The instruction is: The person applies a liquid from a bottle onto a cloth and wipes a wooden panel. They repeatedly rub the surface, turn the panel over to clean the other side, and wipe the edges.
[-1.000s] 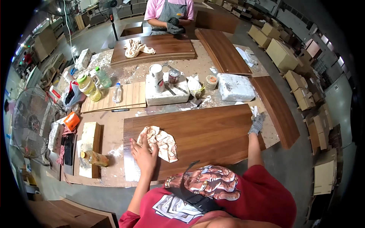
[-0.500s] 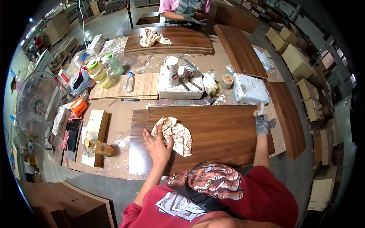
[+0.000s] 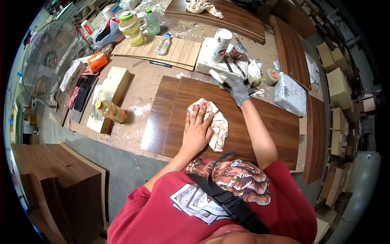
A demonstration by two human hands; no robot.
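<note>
A dark brown wood-grain board (image 3: 268, 118) lies in front of me. My left hand (image 3: 198, 129) rests flat on a crumpled, brown-stained white cloth (image 3: 219, 129) on that board, its fingers stretched out. My right hand (image 3: 235, 87), in a grey glove, is at the board's far edge. Its fingers are closed on a small whitish piece (image 3: 215, 75), whose kind I cannot make out. Just beyond that hand is a paint-spattered white block (image 3: 206, 65). A white cup-shaped container (image 3: 222, 40) and a small dark-stained can (image 3: 238, 50) stand on the block.
Several bottles, among them a yellow-liquid jug (image 3: 132, 32) and an amber bottle (image 3: 110, 111), stand to the left near a fan (image 3: 50, 59). A second white block (image 3: 290, 94) is at the right. More brown boards (image 3: 290, 53) lie farther off. Stacked panels (image 3: 61, 175) stand lower left.
My right hand has moved from the board's far right corner leftward to the white block, still with the whitish piece. My left hand now lies farther over the cloth. The view has tilted and shifted.
</note>
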